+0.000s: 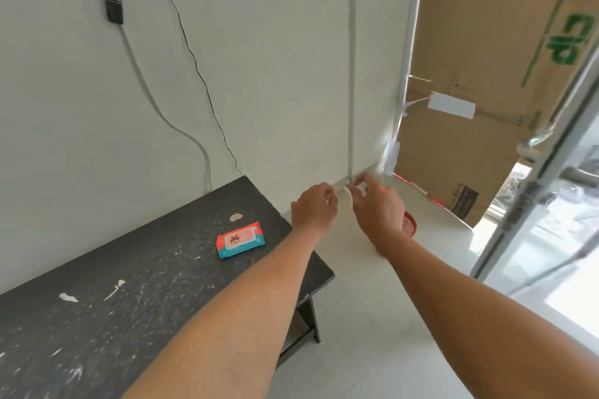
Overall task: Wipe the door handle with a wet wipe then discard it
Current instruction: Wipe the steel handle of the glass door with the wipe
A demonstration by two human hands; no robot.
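I hold the wet wipe point(343, 185) in the air between my two hands, in front of the white wall, because I think it must be opened flat before it can clean anything. My left hand point(313, 207) has its fingers point(325, 193) curled and pinching one edge of the wipe. My right hand point(377, 204) pinches the other edge, with its fingertips turned toward the left hand. The wipe is white and blurred, so I cannot tell how much it is unfolded.

Both my forearms are stretched forward, nearly straight, and the backs of the hands face up to me. The hands are near each other but do not touch.

The pack of wipes point(240, 239) lies on the black tabletop point(129, 285), at about 8 o'clock from my left hand. A red basket point(410, 224) stands on the floor, at 4 o'clock from my right hand and partly hidden behind it; I judge it is for the used wipe. The glass door point(551, 204) is at 3 o'clock, well apart, and its handle is not yet wiped.
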